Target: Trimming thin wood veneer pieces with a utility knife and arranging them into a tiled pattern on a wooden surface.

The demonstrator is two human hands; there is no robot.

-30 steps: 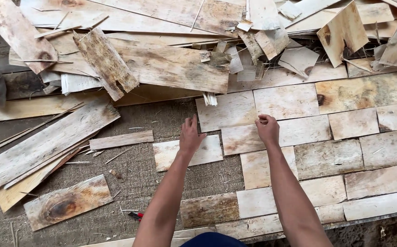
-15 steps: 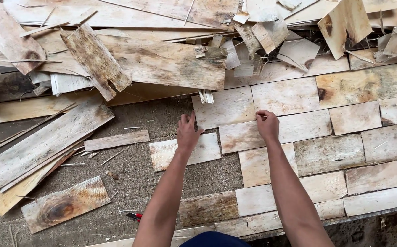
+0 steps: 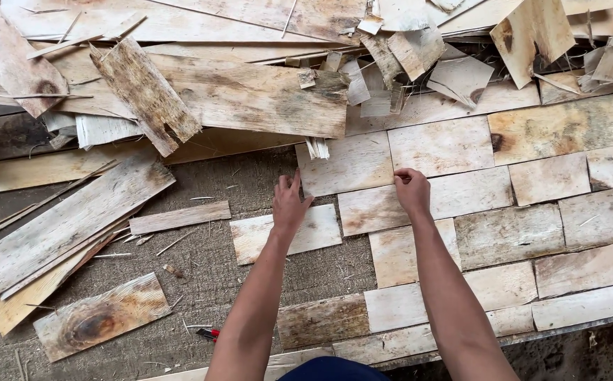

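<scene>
The left hand (image 3: 289, 204) is pressed open and flat on a pale rectangular veneer piece (image 3: 313, 236) on the coarse grey mat (image 3: 201, 296), while the right hand (image 3: 412, 189), curled, is pinched on the top edge of the adjoining long pale veneer strip (image 3: 462, 194), judged mid-alignment and needing a flush butt against its neighbours.

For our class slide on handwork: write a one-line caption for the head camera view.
Two bare hands, left hand and right hand, rest on pale wood veneer pieces laid like tiles beside a scrap pile.
</scene>
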